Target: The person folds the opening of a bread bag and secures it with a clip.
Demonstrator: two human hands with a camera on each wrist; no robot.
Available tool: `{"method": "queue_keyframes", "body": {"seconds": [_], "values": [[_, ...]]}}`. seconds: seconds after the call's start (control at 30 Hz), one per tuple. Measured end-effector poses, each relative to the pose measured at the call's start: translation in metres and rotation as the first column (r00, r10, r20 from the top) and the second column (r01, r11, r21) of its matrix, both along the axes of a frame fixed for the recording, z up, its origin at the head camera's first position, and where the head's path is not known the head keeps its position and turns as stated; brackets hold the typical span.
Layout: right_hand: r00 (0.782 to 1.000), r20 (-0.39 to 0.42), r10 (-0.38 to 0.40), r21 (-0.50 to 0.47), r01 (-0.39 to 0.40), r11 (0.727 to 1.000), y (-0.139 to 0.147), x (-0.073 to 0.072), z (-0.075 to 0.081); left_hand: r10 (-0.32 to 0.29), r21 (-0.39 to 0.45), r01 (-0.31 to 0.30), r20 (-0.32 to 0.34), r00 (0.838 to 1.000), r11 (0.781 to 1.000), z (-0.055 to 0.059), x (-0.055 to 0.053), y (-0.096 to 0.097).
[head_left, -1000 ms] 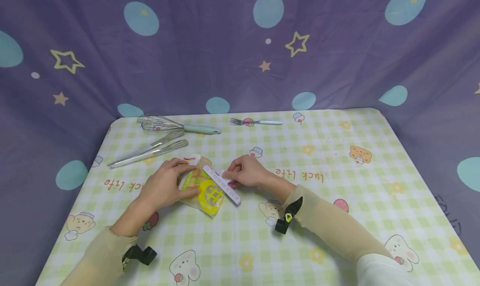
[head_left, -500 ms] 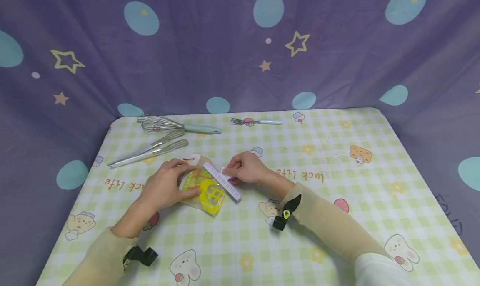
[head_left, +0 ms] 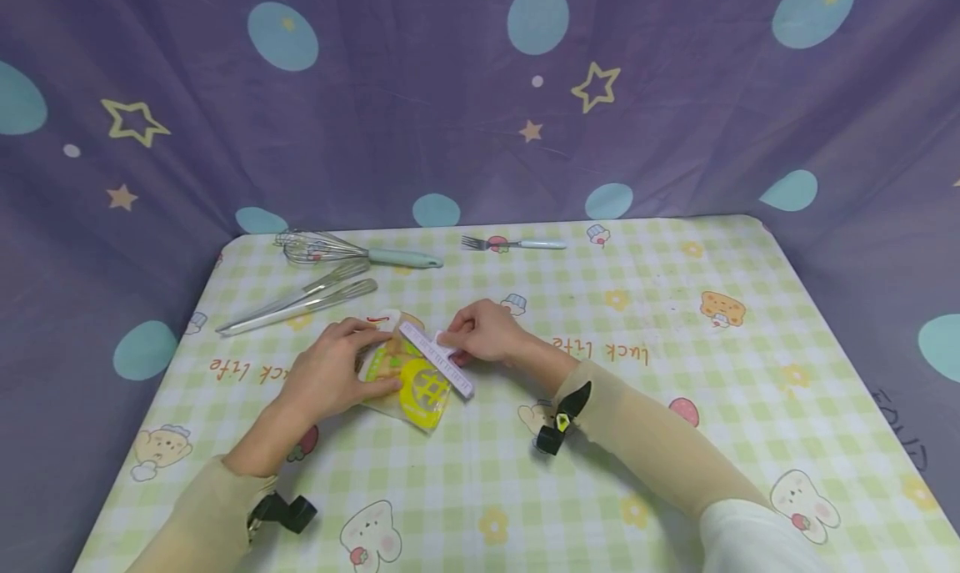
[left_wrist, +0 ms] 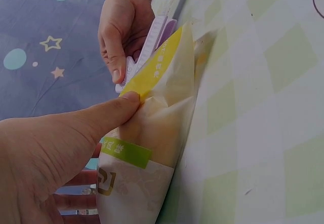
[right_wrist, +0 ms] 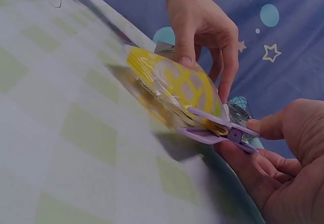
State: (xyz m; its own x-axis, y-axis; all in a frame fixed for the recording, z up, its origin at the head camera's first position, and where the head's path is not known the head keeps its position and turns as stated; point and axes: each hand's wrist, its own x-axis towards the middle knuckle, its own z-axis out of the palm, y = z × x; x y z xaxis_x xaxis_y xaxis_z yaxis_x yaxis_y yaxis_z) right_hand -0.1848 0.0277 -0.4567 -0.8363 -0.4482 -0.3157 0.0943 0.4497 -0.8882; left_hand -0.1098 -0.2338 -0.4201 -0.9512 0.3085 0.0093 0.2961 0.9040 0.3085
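Note:
My left hand (head_left: pixel 326 373) holds a clear plastic food bag (head_left: pixel 426 396) with yellow and green print, thumb on the near side and fingers behind it. Pale tan contents show through the bag (left_wrist: pixel 157 133) in the left wrist view. At the bag's right edge, my right hand (head_left: pixel 491 333) pinches the handles of a long lilac bag clip (head_left: pixel 442 366) between thumb and fingers. In the right wrist view the clip (right_wrist: pixel 235 134) is spread, its two long bars on either side of the bag's edge.
A whisk (head_left: pixel 405 258) with a mint handle lies at the back left, in front of it metal tongs (head_left: pixel 300 308). A fork (head_left: pixel 540 244) rests near the back edge. Green checked cloth covers the table (head_left: pixel 570 490), and a purple curtain (head_left: pixel 480 131) hangs behind.
My right hand has moved slightly back and left with the bag clip, which sits further over the bag's edge. My left hand and the bag have barely moved.

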Motion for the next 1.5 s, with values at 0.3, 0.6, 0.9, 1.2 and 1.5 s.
{"method": "queue_keyframes", "body": {"seconds": [0.3,0.6,0.9,1.2,1.5], "values": [[0.999,0.031,-0.024,-0.011,0.024,1.000,-0.004,-0.004,-0.002,0.002,-0.003,-0.002,0.001,1.000,1.000,-0.001,0.000,0.000],[0.998,0.052,-0.030,-0.034,0.032,0.999,-0.007,-0.007,-0.001,0.007,-0.001,-0.007,0.002,1.000,1.000,0.000,0.000,0.000],[0.998,0.053,-0.032,-0.047,0.035,0.998,-0.010,-0.010,0.000,0.015,-0.007,-0.015,0.012,1.000,1.000,0.000,0.000,0.001],[0.999,0.024,-0.032,-0.023,0.032,0.999,-0.013,-0.013,0.000,0.014,-0.012,-0.013,0.011,1.000,1.000,0.000,0.000,0.001],[0.999,0.020,-0.036,-0.037,0.037,0.999,-0.016,-0.015,-0.001,0.013,-0.015,-0.013,0.009,1.000,1.000,0.000,0.000,0.001]]}}
